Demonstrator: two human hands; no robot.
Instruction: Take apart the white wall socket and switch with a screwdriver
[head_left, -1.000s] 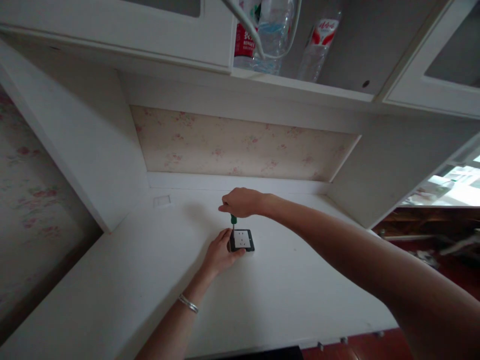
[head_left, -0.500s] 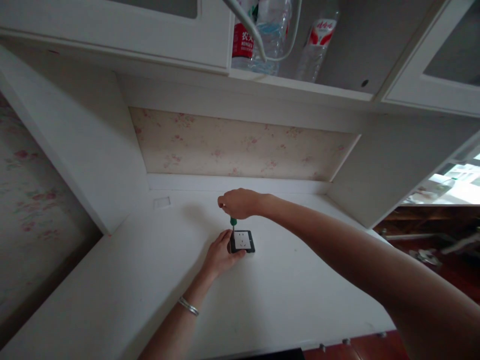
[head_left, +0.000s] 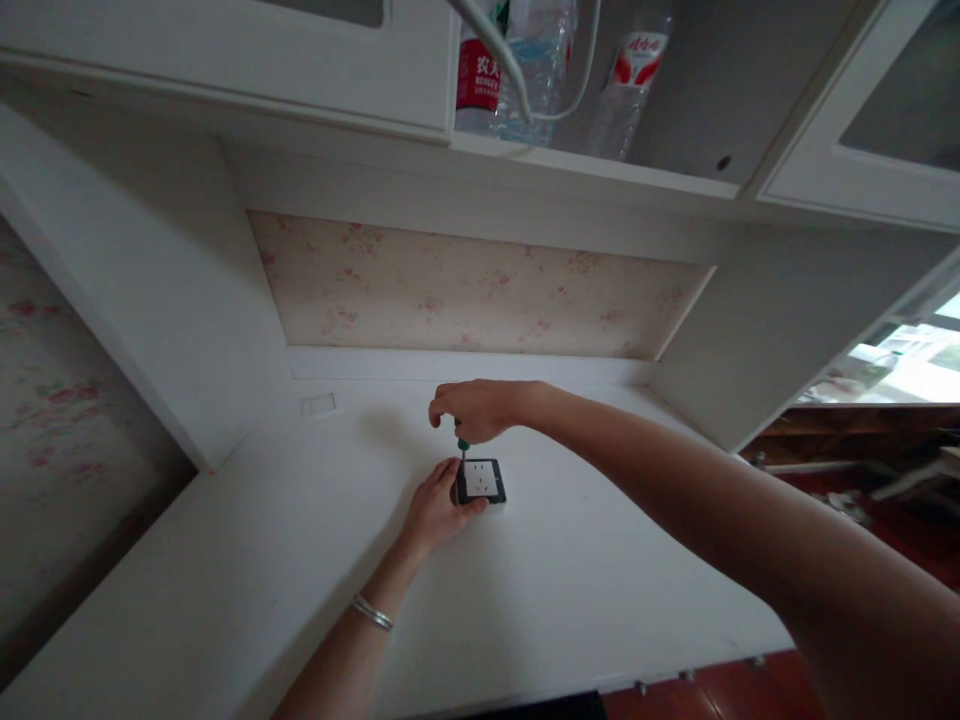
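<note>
A small square socket plate [head_left: 483, 480], white face in a dark frame, lies flat on the white desk top [head_left: 570, 590]. My left hand [head_left: 437, 508] grips its left edge with curled fingers; a silver bracelet sits on that wrist. My right hand [head_left: 474, 409] is closed round the green handle of a screwdriver [head_left: 463, 446], held upright with its thin shaft pointing down at the plate's left side. The tip is hidden behind my left fingers.
A small white plate [head_left: 319, 404] lies flat at the back left of the desk. White side panels close in the desk left and right, floral wallpaper behind. Overhead, a shelf [head_left: 592, 165] carries plastic bottles [head_left: 628, 85] between cabinet doors.
My right hand has sunk slightly and turned on the screwdriver handle. My left hand and the socket plate stay where they were. The camera has drifted a little.
</note>
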